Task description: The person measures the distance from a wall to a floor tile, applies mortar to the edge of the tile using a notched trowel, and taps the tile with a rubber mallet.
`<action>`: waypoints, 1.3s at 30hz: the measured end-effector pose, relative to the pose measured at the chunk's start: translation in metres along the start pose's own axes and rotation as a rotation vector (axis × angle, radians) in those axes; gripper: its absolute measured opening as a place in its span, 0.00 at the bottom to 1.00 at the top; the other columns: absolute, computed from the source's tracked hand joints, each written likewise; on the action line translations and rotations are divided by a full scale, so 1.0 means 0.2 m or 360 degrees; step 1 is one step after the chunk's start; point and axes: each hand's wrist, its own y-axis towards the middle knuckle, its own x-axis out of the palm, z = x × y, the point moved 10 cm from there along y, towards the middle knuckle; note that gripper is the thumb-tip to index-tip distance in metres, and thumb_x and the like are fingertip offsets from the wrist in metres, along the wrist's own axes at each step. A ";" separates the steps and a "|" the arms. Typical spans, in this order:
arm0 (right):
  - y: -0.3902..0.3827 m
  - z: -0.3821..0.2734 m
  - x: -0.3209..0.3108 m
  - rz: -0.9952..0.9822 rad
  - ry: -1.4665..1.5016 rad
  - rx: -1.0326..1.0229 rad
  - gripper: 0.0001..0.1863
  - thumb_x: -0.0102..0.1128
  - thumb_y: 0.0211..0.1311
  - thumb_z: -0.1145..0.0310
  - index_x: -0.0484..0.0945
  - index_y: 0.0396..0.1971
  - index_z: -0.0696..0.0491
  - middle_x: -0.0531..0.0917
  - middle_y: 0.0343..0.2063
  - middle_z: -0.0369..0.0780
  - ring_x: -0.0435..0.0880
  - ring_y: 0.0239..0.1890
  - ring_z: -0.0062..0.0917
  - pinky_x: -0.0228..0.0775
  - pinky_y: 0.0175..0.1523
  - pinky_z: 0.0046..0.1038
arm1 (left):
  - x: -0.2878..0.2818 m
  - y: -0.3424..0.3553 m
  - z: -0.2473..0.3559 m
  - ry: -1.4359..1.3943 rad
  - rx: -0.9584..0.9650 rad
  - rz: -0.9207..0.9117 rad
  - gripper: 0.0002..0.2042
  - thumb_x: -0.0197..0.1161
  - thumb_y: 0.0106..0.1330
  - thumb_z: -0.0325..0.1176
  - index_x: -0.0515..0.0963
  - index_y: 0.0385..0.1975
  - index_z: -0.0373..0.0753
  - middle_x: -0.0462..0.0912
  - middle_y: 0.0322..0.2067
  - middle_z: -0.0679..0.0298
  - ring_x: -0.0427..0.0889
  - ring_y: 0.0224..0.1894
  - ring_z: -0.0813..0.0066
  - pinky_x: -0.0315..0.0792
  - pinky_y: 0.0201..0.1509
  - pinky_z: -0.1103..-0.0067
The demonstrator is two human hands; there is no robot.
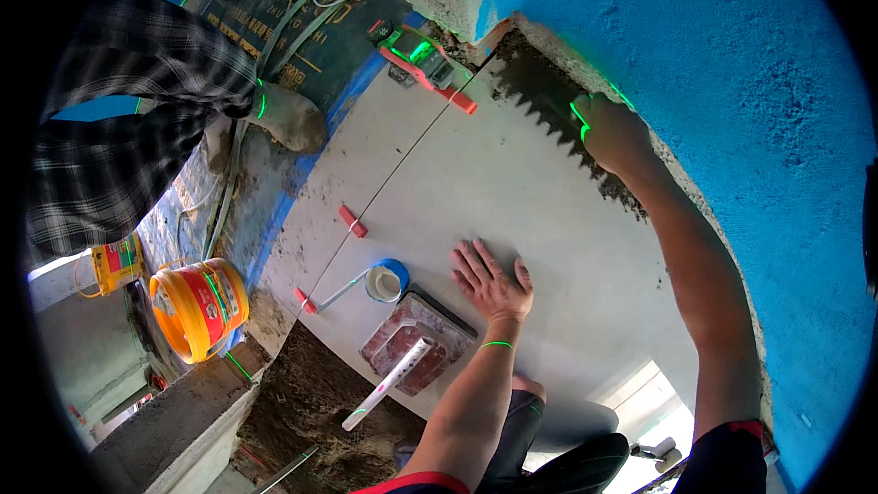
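Note:
My left hand [494,279] lies flat on a large pale grey floor tile [558,220], fingers spread. At the tile's far right edge, beside the blue wall, my right hand [617,134] is closed over a strip of dark wet mortar [549,101]; what its fingers hold, if anything, is hidden. The mortar has a jagged edge against the tile. Near my left hand are a roll of blue tape [388,281] and a dirty reddish block-shaped tool [416,338]. A pale tube with holes [389,384] extends across that tool.
Red wedges [352,221] sit along the tile joint. A green laser level [416,48] stands at the far corner. Yellow buckets [199,309] are at the left, where a person in checked trousers [146,82] stands. The blue wall [713,55] borders the right; dark mortar bed [311,412] shows nearby.

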 end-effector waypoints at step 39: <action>0.21 0.02 0.05 -0.0310 -0.0286 -0.0033 0.20 0.47 0.62 0.78 0.75 0.54 0.52 0.81 0.43 0.49 0.83 0.42 0.44 0.76 0.42 0.46 | 0.01 0.00 0.05 -0.0017 0.0057 0.0016 0.42 0.53 0.65 0.50 0.45 0.72 0.32 0.42 0.73 0.44 0.37 0.75 0.43 0.34 0.74 0.50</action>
